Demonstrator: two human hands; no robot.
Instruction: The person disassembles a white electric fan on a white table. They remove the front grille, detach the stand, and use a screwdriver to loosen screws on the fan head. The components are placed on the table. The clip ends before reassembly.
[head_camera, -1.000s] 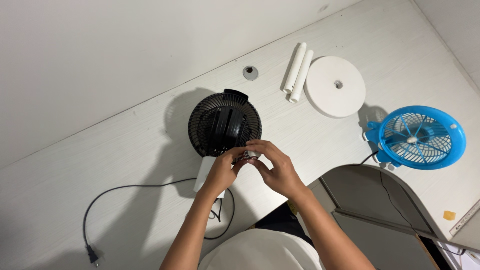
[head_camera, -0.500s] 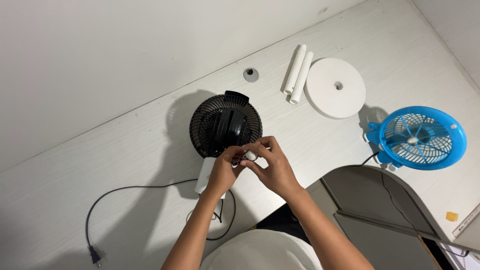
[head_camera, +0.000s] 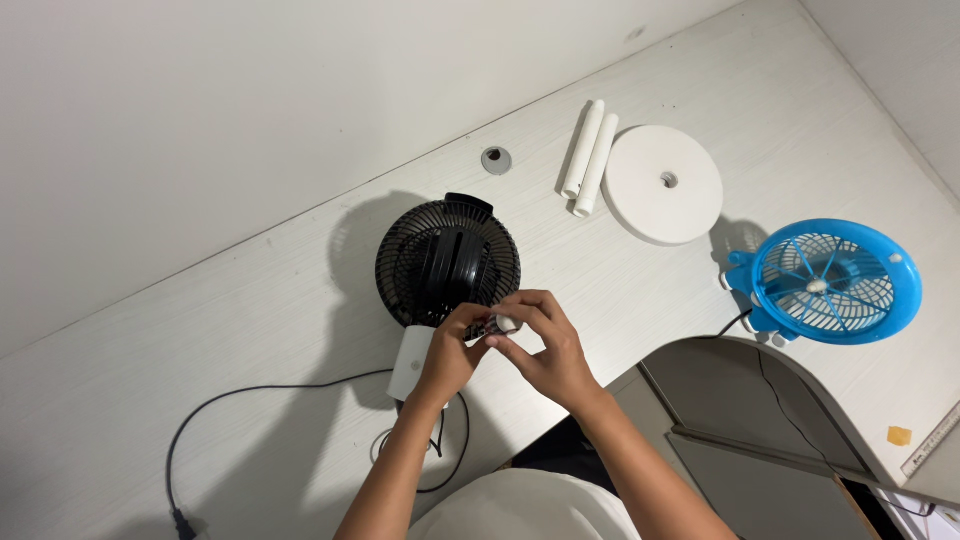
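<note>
Left hand (head_camera: 450, 352) and right hand (head_camera: 545, 345) both pinch a small white part (head_camera: 506, 323) near the black fan (head_camera: 448, 262); it looks light, rigid, best held by fingertips.

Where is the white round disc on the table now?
In the head view, the white round disc lies flat on the table, upper right, beside two white tubes on its left, with the blue fan at lower right.

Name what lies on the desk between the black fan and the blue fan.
In the head view, two white tubes lying side by side and a white round disc lie between the black fan and the blue fan.
</note>
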